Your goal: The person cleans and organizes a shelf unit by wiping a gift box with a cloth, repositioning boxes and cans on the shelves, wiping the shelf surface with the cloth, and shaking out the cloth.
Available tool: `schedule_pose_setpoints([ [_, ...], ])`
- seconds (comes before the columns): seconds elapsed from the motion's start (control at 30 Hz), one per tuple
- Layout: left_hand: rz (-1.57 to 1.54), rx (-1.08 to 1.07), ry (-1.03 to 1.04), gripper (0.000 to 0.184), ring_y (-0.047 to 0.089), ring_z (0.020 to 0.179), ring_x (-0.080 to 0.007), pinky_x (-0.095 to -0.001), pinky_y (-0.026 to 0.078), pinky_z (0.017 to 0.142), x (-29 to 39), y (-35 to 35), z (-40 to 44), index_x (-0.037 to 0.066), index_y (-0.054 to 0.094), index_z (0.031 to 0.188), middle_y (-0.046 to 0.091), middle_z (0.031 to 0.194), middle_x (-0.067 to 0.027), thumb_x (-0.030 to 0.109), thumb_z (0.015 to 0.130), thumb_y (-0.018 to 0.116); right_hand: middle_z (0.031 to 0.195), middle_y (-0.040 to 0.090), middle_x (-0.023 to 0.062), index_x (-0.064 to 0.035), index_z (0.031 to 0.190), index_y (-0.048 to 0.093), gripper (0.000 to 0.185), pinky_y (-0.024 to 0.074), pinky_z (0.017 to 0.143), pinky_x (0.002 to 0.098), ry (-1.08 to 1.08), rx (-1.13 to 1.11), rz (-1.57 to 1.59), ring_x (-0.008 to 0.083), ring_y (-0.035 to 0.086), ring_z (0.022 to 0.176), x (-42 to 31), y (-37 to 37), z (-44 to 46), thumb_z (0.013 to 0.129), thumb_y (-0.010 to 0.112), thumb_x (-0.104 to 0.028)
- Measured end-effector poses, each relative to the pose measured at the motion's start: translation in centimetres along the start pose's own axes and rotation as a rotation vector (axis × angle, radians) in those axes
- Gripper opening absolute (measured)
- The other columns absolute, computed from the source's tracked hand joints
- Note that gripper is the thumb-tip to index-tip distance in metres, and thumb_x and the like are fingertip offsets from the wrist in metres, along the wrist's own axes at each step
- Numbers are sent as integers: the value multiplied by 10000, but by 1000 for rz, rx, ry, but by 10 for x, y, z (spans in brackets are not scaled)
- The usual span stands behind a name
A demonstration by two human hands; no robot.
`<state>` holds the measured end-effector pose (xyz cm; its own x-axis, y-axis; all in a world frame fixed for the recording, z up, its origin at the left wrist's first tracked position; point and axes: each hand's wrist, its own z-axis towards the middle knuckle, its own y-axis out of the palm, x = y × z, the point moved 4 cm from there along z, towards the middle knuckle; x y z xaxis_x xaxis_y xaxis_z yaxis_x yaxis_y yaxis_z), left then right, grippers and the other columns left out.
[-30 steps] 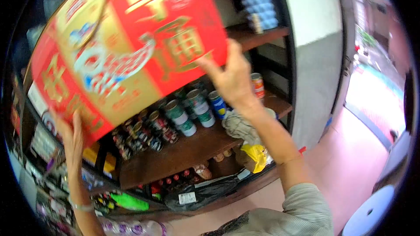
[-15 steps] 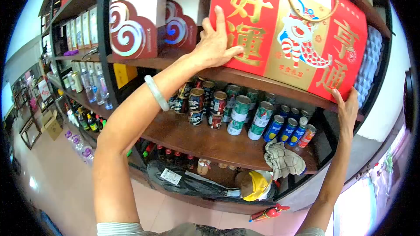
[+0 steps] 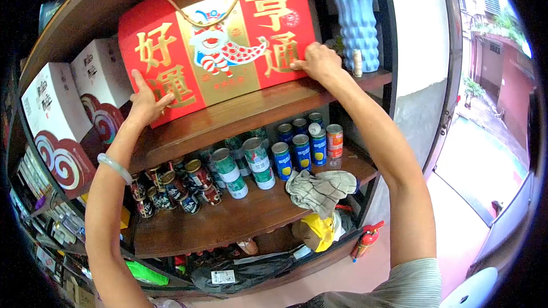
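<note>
A large red and gold gift box (image 3: 220, 37) with a cord handle stands on the upper wooden shelf (image 3: 257, 105). My left hand (image 3: 147, 101) presses on its lower left front corner, thumb and fingers spread. At its right edge, my right hand (image 3: 321, 61) grips the side, with the thumb on the front face. Right of the box is a blue bumpy roller (image 3: 355, 17), with a small spool (image 3: 357, 63) in front of it. White and maroon boxes (image 3: 60, 131) stand to the left.
The shelf below holds dark cans (image 3: 197, 174), green and white cans (image 3: 260, 162), blue cans (image 3: 302, 151), an orange can (image 3: 334, 140) and a crumpled cloth (image 3: 321, 191). A black bag (image 3: 245, 271) and a yellow item (image 3: 324, 231) lie lower. A red extinguisher (image 3: 368, 239) is by the doorway.
Half a second ago the box was further right in view, nearly against the blue roller. The view has shifted, and a gap now shows between them. Both hands remain on the box.
</note>
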<state>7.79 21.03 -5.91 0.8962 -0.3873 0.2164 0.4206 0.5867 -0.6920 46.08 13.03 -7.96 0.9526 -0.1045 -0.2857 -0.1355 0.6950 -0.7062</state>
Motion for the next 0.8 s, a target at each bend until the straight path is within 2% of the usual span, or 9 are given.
schedule_pose_setpoints([
  [0.03,-140,7,-36,1160,460,1061,-500,-434,366,956,2,4,4,-23,-190,1342,359,1172,-445,386,739,712,937,613,238,51,919,590,620,494,763,444,-57,6,-3,379,599,915,3,8,7,692,676,-519],
  [0.07,-279,16,-77,1155,463,1061,-494,-432,367,954,1,7,7,-18,-189,1344,381,1166,-429,370,740,715,946,612,236,50,929,589,619,490,773,443,-61,14,-7,376,597,923,7,14,13,700,669,-518],
  [0.17,45,45,-7,1147,469,1064,-483,-430,362,958,-2,18,18,-27,-177,1347,411,1167,-405,363,739,715,994,594,242,53,978,578,609,472,818,431,-22,-42,2,367,582,962,9,14,19,735,644,-501],
  [0.27,8,35,4,1118,461,1078,-482,-428,355,967,6,21,19,-43,-146,1352,426,1178,-387,337,743,712,1085,595,176,-30,1059,600,516,477,848,406,-61,-68,-42,338,581,1004,21,33,45,740,671,-430],
  [0.4,-165,8,57,1083,463,1089,-479,-421,361,971,19,19,11,-58,-96,1357,446,1179,-366,284,731,719,1010,610,203,-15,926,654,401,470,851,383,-120,-101,-38,310,585,987,19,35,53,760,656,-380],
  [0.53,46,131,52,1098,471,1092,-467,-422,374,962,27,37,25,-41,-114,1356,443,1181,-370,255,720,730,1025,606,218,-6,972,642,358,464,872,388,-101,-170,-184,334,582,994,27,56,74,807,596,-320],
  [0.63,35,80,-29,1127,435,1125,-473,-422,338,988,34,45,32,-7,-166,1354,423,1181,-391,256,726,732,1037,604,231,2,1020,625,375,462,881,403,-25,-131,-187,371,573,1003,42,80,95,815,568,-308],
  [0.73,20,19,-85,1149,404,1154,-455,-403,300,1013,37,44,34,22,-200,1350,334,1237,-406,249,728,739,872,628,238,17,800,661,390,480,780,422,-185,-10,-197,357,609,881,42,72,91,791,606,-370],
  [0.8,15,8,-167,1164,405,1156,-442,-392,299,1015,42,45,36,37,-208,1352,279,1272,-404,237,719,749,872,627,238,22,805,656,387,476,790,427,-205,-34,-191,362,605,887,43,70,92,786,607,-362],
])
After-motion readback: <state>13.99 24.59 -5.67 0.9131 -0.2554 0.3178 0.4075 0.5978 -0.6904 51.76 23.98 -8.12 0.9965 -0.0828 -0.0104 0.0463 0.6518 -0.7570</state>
